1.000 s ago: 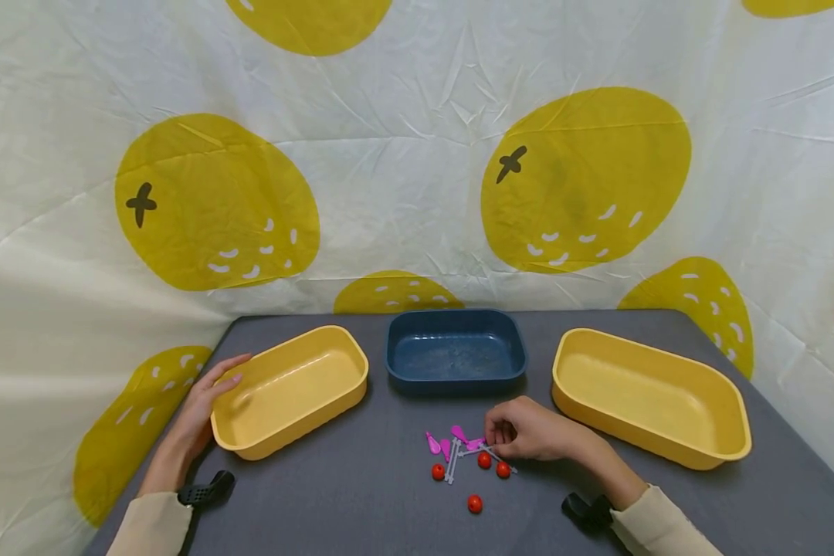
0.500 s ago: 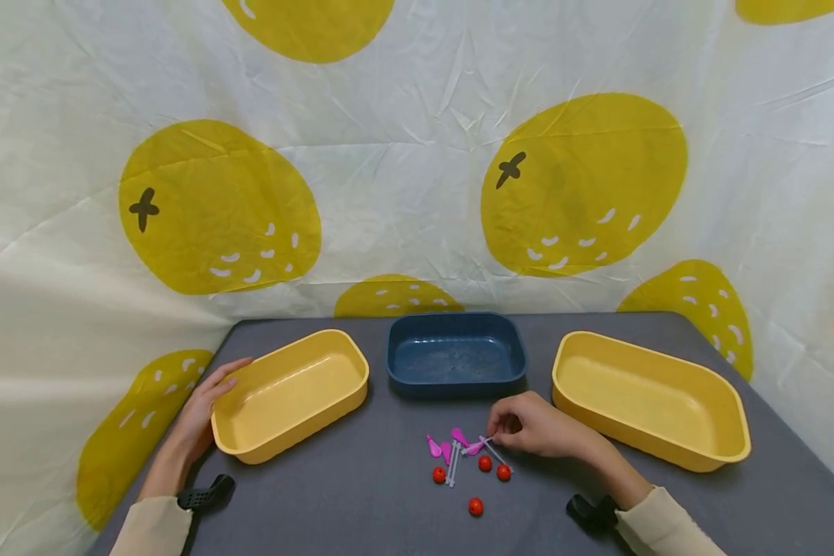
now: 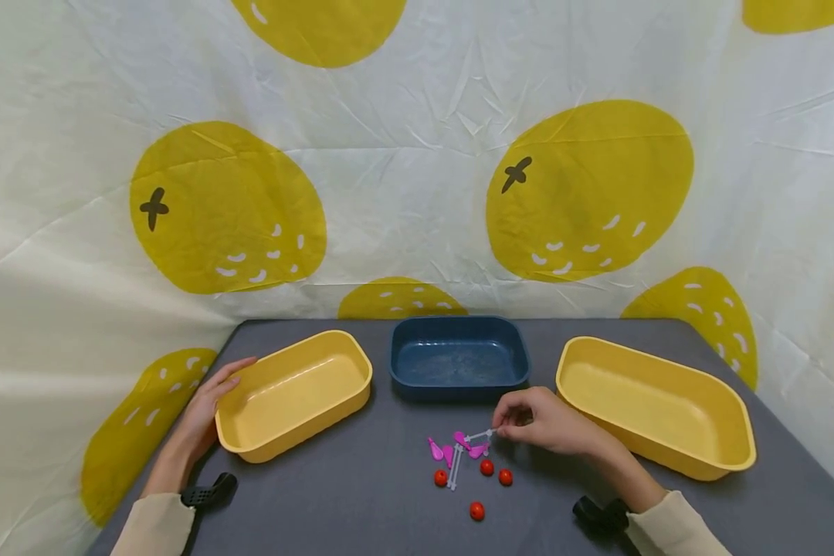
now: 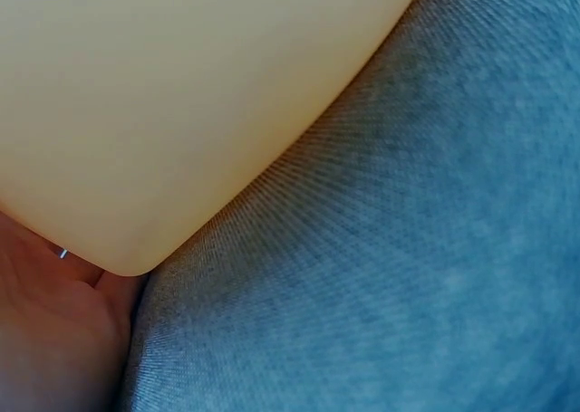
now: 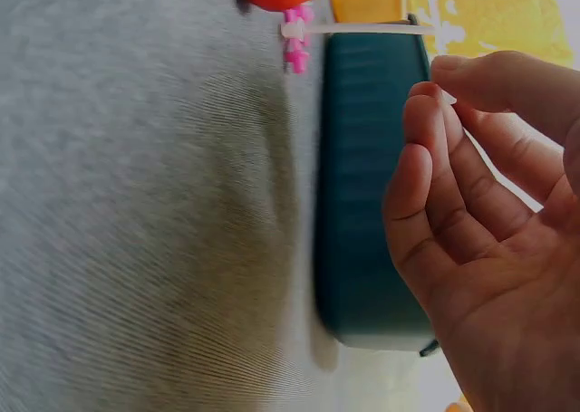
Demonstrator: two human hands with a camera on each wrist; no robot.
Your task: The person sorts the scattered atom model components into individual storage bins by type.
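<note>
My right hand (image 3: 545, 421) pinches one end of a thin pale plastic stick (image 3: 482, 435) with knobbed ends, between thumb and index finger. In the right wrist view the stick (image 5: 367, 29) juts from the fingertips, tilted up off the table in the head view. Below it lie several pink teardrop-shaped pieces (image 3: 435, 449), more grey sticks (image 3: 455, 467) and several red balls (image 3: 477, 510). My left hand (image 3: 199, 409) rests against the left end of a yellow tub (image 3: 295, 394), its fingers fairly straight along the rim. The left wrist view shows mostly the tub's side (image 4: 163, 113).
A dark blue tub (image 3: 459, 392) stands at the back middle, behind the small pieces. Another yellow tub (image 3: 656, 409) stands on the right, close to my right forearm. Behind the grey table (image 3: 333, 502) hangs a white cloth (image 3: 403, 208) with yellow fruit prints.
My right hand has risen slightly away from the pile, lifting a stick that lay among the pieces. The left hand and the tubs stay in place.
</note>
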